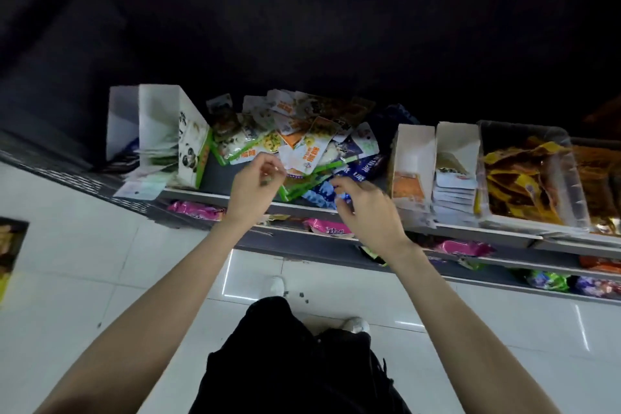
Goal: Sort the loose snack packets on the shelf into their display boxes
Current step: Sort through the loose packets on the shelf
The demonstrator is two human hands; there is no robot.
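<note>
Shop aisle, white tiled floor, dark above; grey shelf at waist level. Loose snack packets sit in one mixed heap mid-shelf: green-edged, orange and blue ones overlapping, some hanging over the front lip. Left hand has fingers curled at the heap's front edge, looks like a pinch on something small; can't tell what. Right hand is curled on a blue packet at the near edge of the heap. Panda-print display box stands left of the heap, part filled. Two white display boxes stand right of it, then a clear bin of yellow packs.

Risks, my read: pulling the blue one from under the stack drags neighbours off the lip onto lower shelves. Similar prints, blurry view, so wrong-box drops are likely.
</note>
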